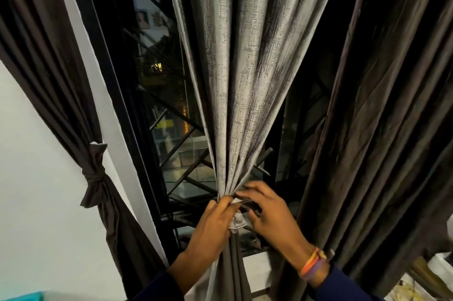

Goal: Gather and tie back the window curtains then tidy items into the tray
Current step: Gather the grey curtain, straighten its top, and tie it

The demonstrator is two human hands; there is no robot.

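A silver-grey textured curtain (235,75) hangs in front of the window, its folds gathered into a narrow bunch low in the middle. My left hand (211,226) grips the bunch from the left, fingers curled round the fabric and a tie band. My right hand (266,212) pinches the dark tie band (247,203) on the right side of the bunch. A small grey end of fabric (237,222) sticks out between the hands. At the left a dark brown curtain (49,75) is tied back with a knotted band (94,174).
Another dark brown curtain (382,129) hangs loose at the right. Behind the curtains are a black window frame (110,75) and a metal grille (181,153). A teal edge (22,296) shows at the bottom left, and light cluttered items (421,283) at the bottom right.
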